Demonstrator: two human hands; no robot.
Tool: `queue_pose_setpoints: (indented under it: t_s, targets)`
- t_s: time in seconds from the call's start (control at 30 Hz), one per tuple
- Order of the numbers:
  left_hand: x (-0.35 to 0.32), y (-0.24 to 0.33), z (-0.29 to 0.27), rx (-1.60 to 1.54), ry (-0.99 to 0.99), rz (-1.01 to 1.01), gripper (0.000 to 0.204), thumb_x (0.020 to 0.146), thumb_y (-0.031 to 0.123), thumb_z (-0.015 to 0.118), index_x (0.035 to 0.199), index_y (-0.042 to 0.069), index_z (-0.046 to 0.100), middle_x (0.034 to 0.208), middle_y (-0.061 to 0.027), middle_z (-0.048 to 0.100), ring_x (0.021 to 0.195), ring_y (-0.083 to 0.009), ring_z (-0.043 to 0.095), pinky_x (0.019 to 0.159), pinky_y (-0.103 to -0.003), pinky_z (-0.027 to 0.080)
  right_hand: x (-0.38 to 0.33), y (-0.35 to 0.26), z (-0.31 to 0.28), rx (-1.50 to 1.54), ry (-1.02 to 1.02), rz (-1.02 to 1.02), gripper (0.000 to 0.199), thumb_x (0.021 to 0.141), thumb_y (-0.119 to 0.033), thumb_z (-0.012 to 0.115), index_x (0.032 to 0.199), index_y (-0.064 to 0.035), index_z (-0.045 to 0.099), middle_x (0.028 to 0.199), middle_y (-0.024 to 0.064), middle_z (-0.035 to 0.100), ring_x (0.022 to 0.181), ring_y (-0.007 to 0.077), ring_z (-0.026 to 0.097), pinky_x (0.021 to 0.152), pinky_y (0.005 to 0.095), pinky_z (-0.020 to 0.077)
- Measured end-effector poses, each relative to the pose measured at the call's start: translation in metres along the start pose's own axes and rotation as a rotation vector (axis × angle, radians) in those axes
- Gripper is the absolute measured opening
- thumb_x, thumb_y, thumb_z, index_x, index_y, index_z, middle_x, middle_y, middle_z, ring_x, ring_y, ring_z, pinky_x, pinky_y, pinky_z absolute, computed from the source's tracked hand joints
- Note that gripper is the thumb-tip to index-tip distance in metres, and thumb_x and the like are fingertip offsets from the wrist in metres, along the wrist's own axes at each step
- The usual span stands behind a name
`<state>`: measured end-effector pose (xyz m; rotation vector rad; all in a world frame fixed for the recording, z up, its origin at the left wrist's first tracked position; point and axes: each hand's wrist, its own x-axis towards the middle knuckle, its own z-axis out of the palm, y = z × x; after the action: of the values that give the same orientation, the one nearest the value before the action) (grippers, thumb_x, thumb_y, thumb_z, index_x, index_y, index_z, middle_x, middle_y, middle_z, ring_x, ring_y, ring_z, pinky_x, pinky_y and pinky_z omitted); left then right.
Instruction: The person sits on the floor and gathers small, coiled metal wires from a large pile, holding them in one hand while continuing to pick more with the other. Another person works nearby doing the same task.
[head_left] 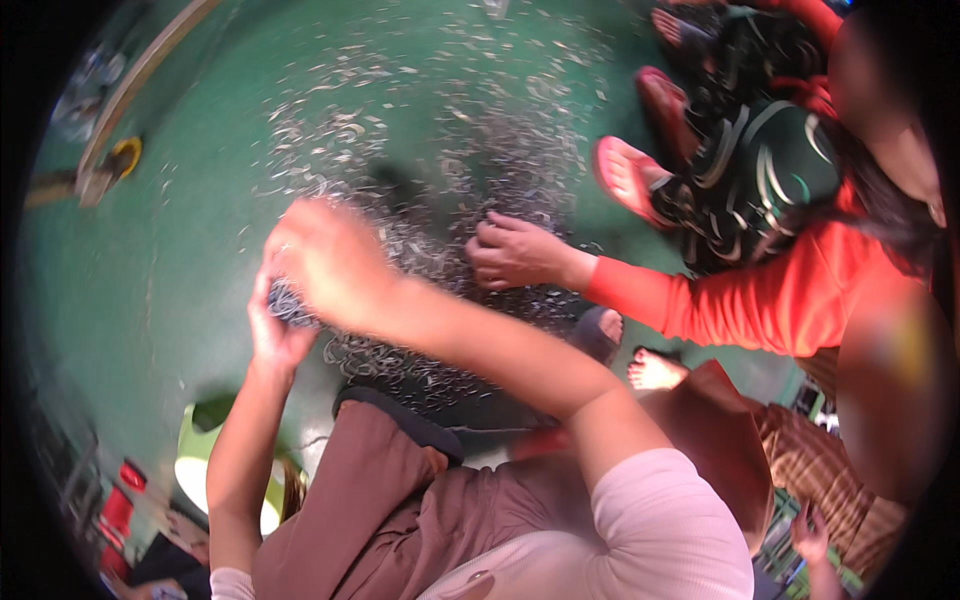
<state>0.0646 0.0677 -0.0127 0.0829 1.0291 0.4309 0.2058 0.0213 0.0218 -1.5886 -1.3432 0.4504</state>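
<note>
Grey loops [288, 303] are sitting bunched in the left hand [282, 343], its curled grip apparently keeping them together above pieces [520, 150] strewn on the floor [210, 170], while the blurred right hand [335, 260] is overlapping it, grip impossible to tell.

Cupping grey clump [288, 304] in left hand [277, 340] at 9 o'clock. Holding right hand [335, 265], blurred, just above it toward 10; can't tell if touching. Showing pale curly bits [520, 150] strewn over green floor [215, 170], 12 o'clock down through centre toward 7. Also showing co-worker's hand [515, 253] near centre at 1, red sleeve [715, 300] at 3, yellow ring [128, 157] at 10.
</note>
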Motion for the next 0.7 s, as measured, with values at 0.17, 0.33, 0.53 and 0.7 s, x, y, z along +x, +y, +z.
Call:
queue_pose_setpoints:
  t_s: [0.17,0.33,0.53,0.7]
  targets:
    - [-0.026,0.008,0.008,-0.080,-0.194,-0.054,0.027,0.093,0.037,0.047,0.079,0.014,0.052,0.089,-0.0033,0.052,0.075,-0.0175,0.052,0.050,-0.023,0.048,0.058,0.095,0.006,-0.342,-0.003,0.194,0.043,0.082,-0.027,0.062,0.117,-0.0030,0.053,0.123,0.0143,0.047,0.116,0.0312,0.043,0.093,0.0419,0.0390]
    - [-0.026,-0.003,0.008,-0.092,-0.214,-0.086,0.028,0.093,0.037,0.047,0.079,0.014,0.052,0.088,-0.0034,0.051,0.075,-0.0174,0.052,0.049,-0.024,0.049,0.068,0.172,0.017,-0.640,0.009,0.166,0.057,0.081,-0.033,0.062,0.129,-0.0073,0.044,0.136,0.0144,0.037,0.131,0.0327,0.026,0.109,0.0502,0.0161]
    - [-0.032,0.000,-0.009,-0.133,-0.175,-0.049,0.027,0.093,0.036,0.046,0.079,0.014,0.052,0.089,-0.0034,0.051,0.075,-0.0171,0.052,0.050,-0.024,0.050,0.057,0.171,-0.035,-0.381,0.216,0.385,0.018,0.076,-0.024,0.065,0.091,-0.0144,0.066,0.097,0.0055,0.062,0.092,0.0258,0.058,0.083,0.0415,0.0392]
    - [-0.025,-0.003,-0.008,-0.103,-0.174,-0.076,0.027,0.093,0.038,0.047,0.078,0.015,0.050,0.088,-0.0023,0.050,0.075,-0.0168,0.051,0.049,-0.023,0.048,0.062,0.183,-0.119,-0.643,0.244,0.959,0.012,0.077,-0.026,0.065,0.084,-0.0182,0.070,0.092,0.0085,0.068,0.089,0.0280,0.064,0.083,0.0427,0.0448]
